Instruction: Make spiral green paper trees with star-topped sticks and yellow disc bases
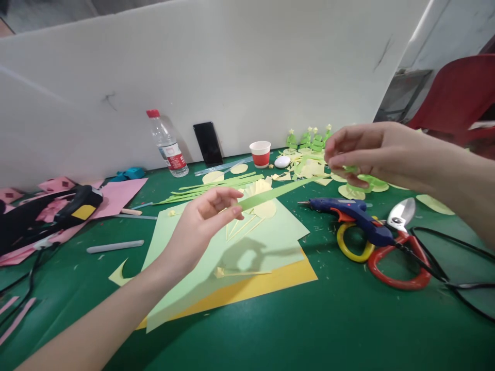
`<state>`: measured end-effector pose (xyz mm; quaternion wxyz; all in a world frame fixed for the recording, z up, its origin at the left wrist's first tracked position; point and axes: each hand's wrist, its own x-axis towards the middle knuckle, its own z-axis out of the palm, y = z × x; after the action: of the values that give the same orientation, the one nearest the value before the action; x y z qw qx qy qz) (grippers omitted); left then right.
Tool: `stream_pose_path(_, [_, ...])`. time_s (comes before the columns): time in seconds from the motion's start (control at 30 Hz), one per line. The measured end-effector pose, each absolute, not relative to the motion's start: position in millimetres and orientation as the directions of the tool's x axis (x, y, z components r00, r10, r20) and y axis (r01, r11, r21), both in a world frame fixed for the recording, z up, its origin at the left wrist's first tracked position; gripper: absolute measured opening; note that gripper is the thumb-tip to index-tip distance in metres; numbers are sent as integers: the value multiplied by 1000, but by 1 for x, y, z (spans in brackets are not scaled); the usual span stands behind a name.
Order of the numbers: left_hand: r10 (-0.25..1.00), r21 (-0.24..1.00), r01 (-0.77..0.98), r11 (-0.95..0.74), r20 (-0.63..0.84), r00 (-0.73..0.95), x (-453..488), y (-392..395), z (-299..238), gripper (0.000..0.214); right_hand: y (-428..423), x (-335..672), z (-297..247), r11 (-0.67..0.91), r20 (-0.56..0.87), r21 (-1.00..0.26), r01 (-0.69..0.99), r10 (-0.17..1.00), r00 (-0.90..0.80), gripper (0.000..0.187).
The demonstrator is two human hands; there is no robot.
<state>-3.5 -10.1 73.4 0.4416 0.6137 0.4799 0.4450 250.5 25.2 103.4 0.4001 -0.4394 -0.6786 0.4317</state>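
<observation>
A narrow light-green paper strip stretches through the air between my two hands. My left hand pinches its left end between thumb and fingers, above a pale green paper sheet. On the right, raised higher, my right hand has its fingers curled at the strip's other end, with a bit of green showing under them. The exact grip there is partly hidden. Beneath the strip lie pale yellow paper pieces and thin sticks. A stick with a small yellow paper star rests on the sheet, in my hands' shadow.
A blue glue gun lies by red-and-yellow-handled scissors, with black cable around. Several green strips, a bottle, phone, paper cup and small green star-topped trees are behind. Pink paper is left.
</observation>
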Motion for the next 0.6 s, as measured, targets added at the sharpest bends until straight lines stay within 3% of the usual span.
stream_pose_path(0.03, [982, 969, 198, -147, 118, 148, -4, -9, 74, 8, 28, 254, 103, 251, 140, -930, 269, 918, -372, 4])
stream_pose_path(0.1, [980, 972, 195, -134, 101, 169, -6, -7, 75, 8, 32, 260, 101, 299, 96, -896, 328, 853, -514, 17])
stream_pose_path(0.2, [978, 975, 183, -124, 90, 186, -8, -5, 75, 8, 34, 262, 98, 391, 19, -797, 460, 778, -628, 23])
stream_pose_path(0.33, [973, 966, 175, -189, 160, 163, -12, -1, 74, 9, 29, 252, 95, 457, -74, -664, 592, 747, -660, 16])
stream_pose_path(0.43, [968, 968, 153, -201, 172, 182, -12, 0, 75, 17, 19, 238, 92, 495, -53, -621, 608, 748, -662, 20])
stream_pose_path(0.53, [953, 995, 55, -84, 64, 298, -10, -1, 76, 39, 6, 223, 87, 538, -16, -610, 582, 726, -688, 18])
stream_pose_path(0.6, [905, 995, 101, -6, -37, 424, -7, -4, 76, 52, -3, 214, 83, 550, -19, -604, 576, 713, -701, 15])
